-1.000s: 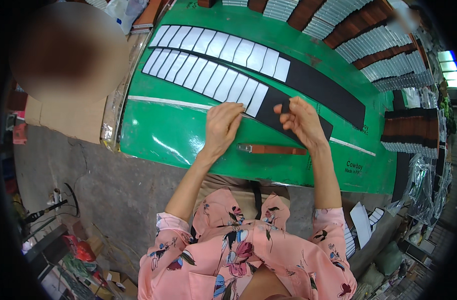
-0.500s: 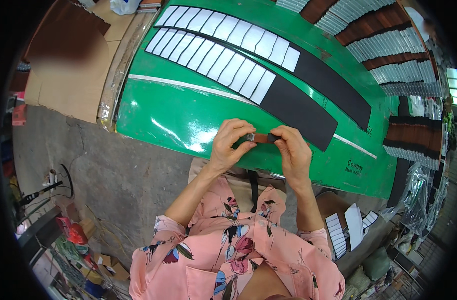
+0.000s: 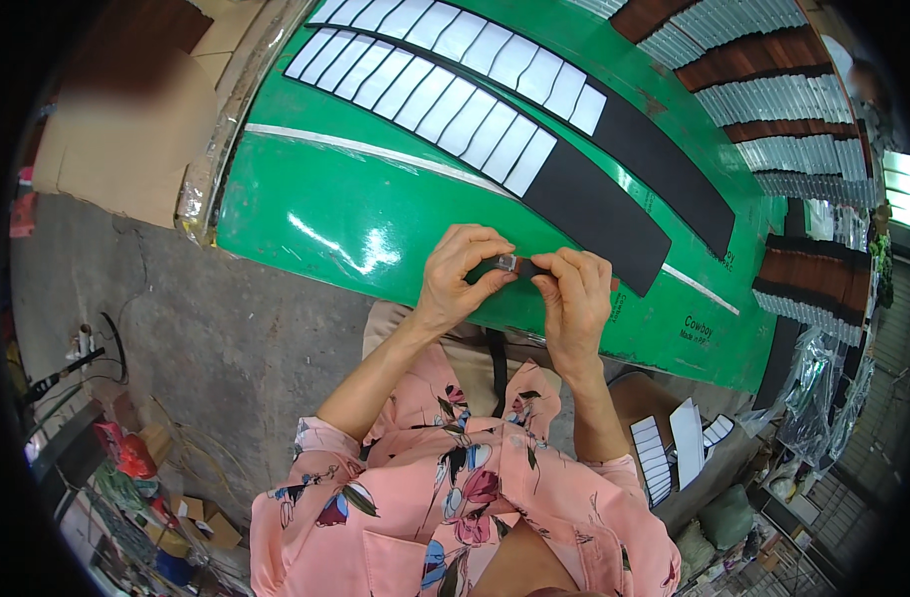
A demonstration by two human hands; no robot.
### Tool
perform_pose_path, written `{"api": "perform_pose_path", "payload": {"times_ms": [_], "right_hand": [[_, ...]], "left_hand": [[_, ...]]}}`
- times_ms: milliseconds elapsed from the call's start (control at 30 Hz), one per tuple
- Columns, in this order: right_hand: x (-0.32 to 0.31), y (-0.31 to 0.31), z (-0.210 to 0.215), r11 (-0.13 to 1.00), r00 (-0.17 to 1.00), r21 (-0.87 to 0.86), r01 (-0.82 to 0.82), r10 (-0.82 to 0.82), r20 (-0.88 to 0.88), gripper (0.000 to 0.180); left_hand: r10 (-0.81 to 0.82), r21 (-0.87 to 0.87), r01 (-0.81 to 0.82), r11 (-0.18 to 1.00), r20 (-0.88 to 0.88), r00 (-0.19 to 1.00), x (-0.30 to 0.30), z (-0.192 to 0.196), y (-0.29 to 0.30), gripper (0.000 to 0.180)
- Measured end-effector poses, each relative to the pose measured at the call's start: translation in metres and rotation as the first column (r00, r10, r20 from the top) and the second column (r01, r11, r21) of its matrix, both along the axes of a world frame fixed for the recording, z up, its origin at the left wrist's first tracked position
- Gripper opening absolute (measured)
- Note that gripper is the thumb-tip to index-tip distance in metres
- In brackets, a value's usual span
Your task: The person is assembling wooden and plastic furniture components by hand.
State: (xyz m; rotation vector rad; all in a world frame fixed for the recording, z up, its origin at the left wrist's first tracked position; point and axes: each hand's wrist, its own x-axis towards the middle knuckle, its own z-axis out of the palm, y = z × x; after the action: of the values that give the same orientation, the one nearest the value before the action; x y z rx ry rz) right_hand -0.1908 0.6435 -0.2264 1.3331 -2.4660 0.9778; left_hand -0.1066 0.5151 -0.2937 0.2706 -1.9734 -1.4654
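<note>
My left hand [image 3: 462, 271] and my right hand [image 3: 574, 298] meet over the near edge of a green board [image 3: 355, 209]. Between their fingertips they pinch a small dark strip with a silvery end [image 3: 514, 265]. Just beyond the hands lie two long black strips [image 3: 599, 214] on the board, each carrying a row of white rectangular pieces [image 3: 445, 109] along its left part; their right ends are bare black.
Stacks of brown and silver strips [image 3: 773, 99] fill the far right. Cardboard [image 3: 116, 129] lies left of the board on a grey concrete floor [image 3: 226, 338]. A box with white pieces [image 3: 674, 448] sits near my right elbow. Clutter and cables lie at lower left.
My hands left the black strip on the board, picked up the small strip near the board's edge and drew it toward me. The view has shifted closer to the board.
</note>
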Motion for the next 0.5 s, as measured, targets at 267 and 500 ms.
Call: {"api": "perform_pose_path", "payload": {"times_ms": [267, 500], "right_hand": [[0.0020, -0.0013, 0.0008, 1.000, 1.000, 0.004, -0.001, 0.001, -0.007, 0.024], [0.0020, -0.0013, 0.0004, 1.000, 1.000, 0.002, 0.005, -0.005, -0.004, 0.023]], "left_hand": [[-0.002, 0.000, 0.002, 1.000, 0.001, 1.000, 0.0001, 0.0008, 0.0005, 0.031], [-0.002, -0.016, 0.002, 1.000, -0.002, 1.000, 0.0000, -0.0010, -0.0001, 0.031]]}}
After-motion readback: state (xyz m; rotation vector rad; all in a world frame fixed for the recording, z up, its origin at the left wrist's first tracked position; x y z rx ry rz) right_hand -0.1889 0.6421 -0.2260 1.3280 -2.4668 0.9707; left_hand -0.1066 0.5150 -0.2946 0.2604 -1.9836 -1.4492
